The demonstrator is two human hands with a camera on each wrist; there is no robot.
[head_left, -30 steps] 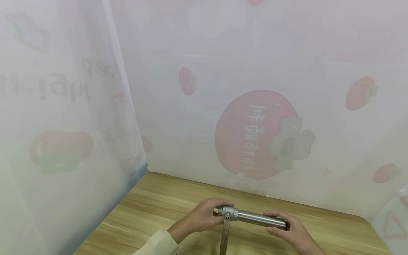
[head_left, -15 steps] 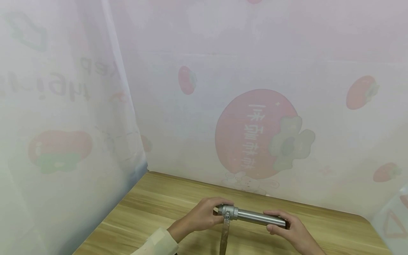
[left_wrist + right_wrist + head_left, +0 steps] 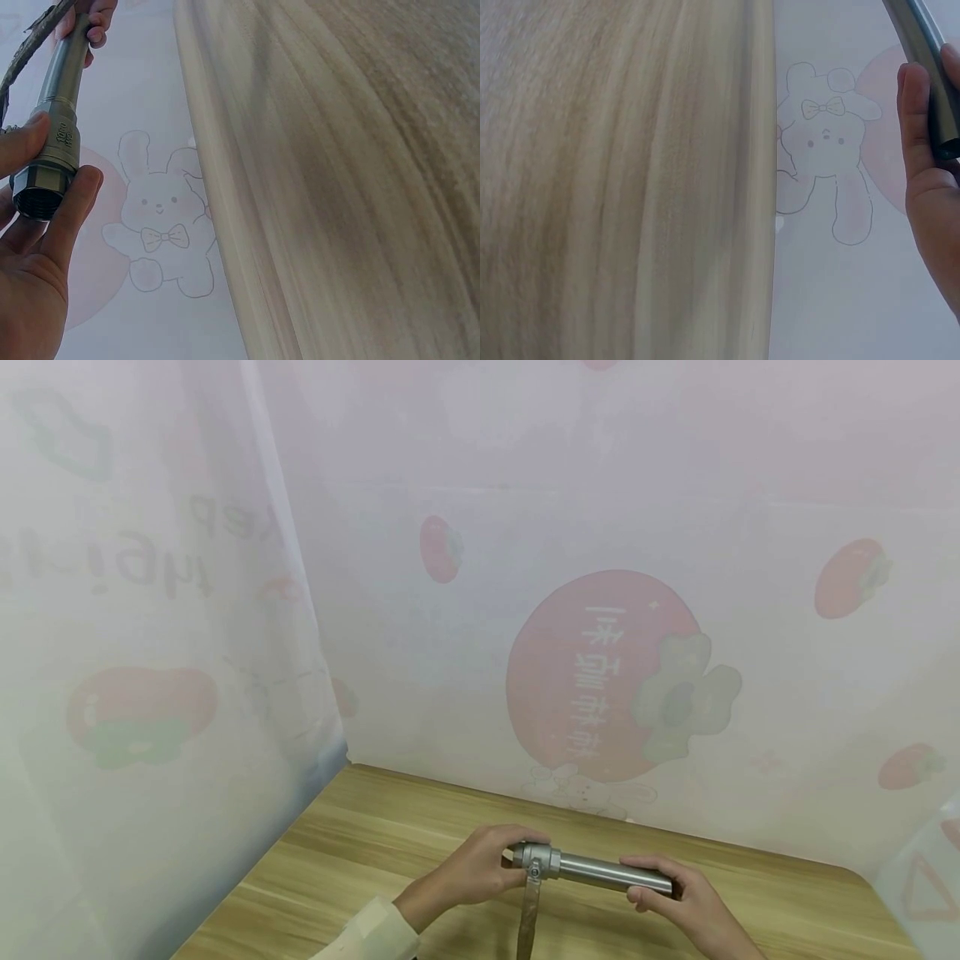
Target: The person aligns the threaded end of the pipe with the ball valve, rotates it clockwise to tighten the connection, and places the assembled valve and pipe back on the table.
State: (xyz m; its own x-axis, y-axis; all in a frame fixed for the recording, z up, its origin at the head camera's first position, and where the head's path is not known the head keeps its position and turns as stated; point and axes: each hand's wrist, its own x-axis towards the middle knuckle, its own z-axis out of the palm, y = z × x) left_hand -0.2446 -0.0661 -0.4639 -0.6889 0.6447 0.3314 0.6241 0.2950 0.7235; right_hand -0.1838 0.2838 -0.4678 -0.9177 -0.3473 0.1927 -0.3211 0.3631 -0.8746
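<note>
Between both hands, a metal ball valve (image 3: 540,861) joined to a smooth steel pipe (image 3: 600,871) is held above the table. My left hand (image 3: 483,864) grips the valve's hex end with thumb and fingers; the left wrist view shows its threaded opening (image 3: 39,202) facing that hand. From the valve body a long lever handle (image 3: 528,914) hangs toward me. The right hand (image 3: 686,902) holds the pipe's far end, thumb below and fingers above. In the right wrist view the pipe (image 3: 930,67) lies along the fingers, its dark open end near the palm.
A wood-grain table (image 3: 375,818) lies beneath the hands. Behind it rises a pale curtain (image 3: 450,652) printed with red fruit and a rabbit, and another printed curtain (image 3: 150,627) closes the left side.
The right thumb has shifted very slightly on the pipe. Both hands, the valve and the pipe otherwise stay in place.
</note>
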